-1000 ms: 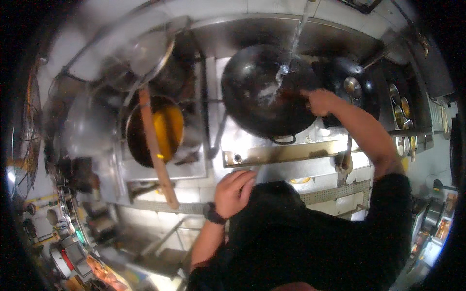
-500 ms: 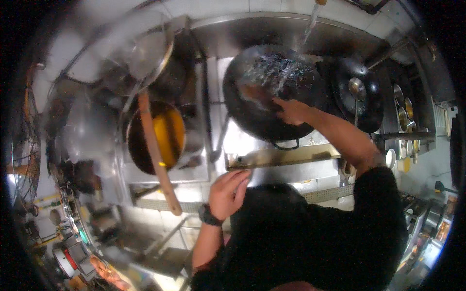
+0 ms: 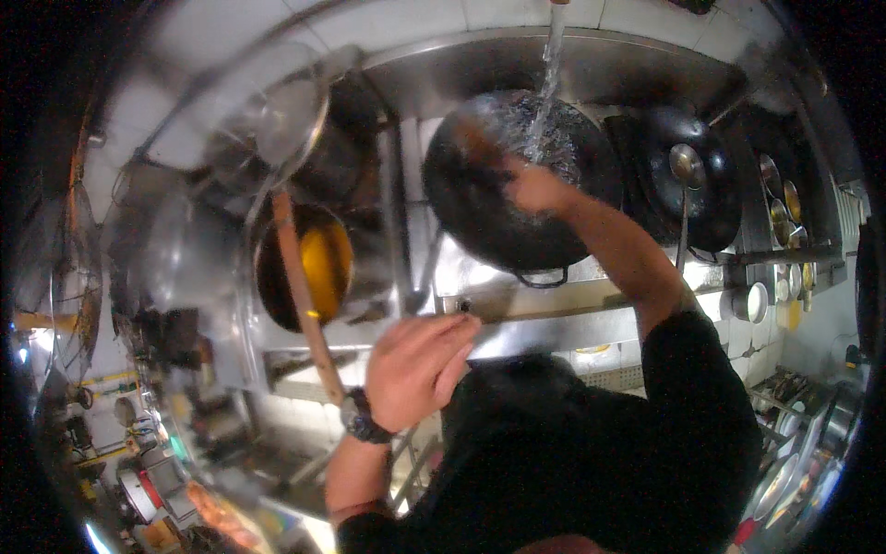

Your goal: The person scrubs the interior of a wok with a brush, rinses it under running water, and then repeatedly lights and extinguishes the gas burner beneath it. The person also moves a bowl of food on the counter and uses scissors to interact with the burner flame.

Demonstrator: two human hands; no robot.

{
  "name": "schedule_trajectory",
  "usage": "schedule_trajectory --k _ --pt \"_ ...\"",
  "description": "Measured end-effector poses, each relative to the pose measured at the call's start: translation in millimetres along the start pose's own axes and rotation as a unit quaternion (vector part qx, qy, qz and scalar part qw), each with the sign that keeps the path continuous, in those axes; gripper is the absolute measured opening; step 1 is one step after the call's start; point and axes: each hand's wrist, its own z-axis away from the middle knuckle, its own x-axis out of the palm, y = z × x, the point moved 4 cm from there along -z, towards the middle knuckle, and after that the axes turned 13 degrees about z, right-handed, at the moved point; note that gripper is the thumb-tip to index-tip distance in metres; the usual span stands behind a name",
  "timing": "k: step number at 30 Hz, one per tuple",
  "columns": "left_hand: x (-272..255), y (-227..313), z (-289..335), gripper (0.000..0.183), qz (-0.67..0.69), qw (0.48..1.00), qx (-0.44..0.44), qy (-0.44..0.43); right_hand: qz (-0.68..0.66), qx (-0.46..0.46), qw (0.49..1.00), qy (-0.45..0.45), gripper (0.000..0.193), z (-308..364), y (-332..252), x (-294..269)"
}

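Currently, the left hand [image 3: 420, 374] is being held near the steel range's [image 3: 526, 334] front edge, fingers extended together; by the right hand [image 3: 540, 191], a blurred brown brush-like tool [image 3: 476, 143] is being gripped inside the black wok [image 3: 480, 222]. Below the tiled wall [image 3: 415, 17], water [image 3: 550, 74] is being poured in. Since earlier, the tool is being moved toward the far-left rim.

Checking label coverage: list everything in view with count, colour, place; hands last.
Large wok: 1, black, centre
Water stream: 1, clear, falling into large wok
Blurred object: 1, brown, inside large wok
Second wok: 1, black, right
Ladle: 1, silvery, in second wok
Pot: 1, dark with yellow inside, left
Wooden handle: 1, brown, across pot
Small containers: several, metallic, far right
Clutter: uncountable, mixed, lower left
Watch: 1, black, left wrist
Left hand: 1, bare, below large wok
Right hand: 1, bare, apparently holding blurred object
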Motion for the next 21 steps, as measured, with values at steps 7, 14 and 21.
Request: schedule_trajectory --k 7,14,21 --pt "-110.6 65.7 -48.2 0.022 -0.236 0.968 0.084 0.031 0.122 0.039 0.990 -0.056 0.058 65.4 31.4 -97.5" --pt "-137.8 116.7 -228.2 0.033 -0.227 0.965 0.105 0.082 0.180 -0.116 0.972 -0.093 0.067 57.3 6.0 -13.5" --pt "-93.0 154.4 -346.6 0.042 -0.431 0.896 0.090 -0.048 0.221 0.102 0.968 0.060 0.071 29.9 66.9 -35.8"
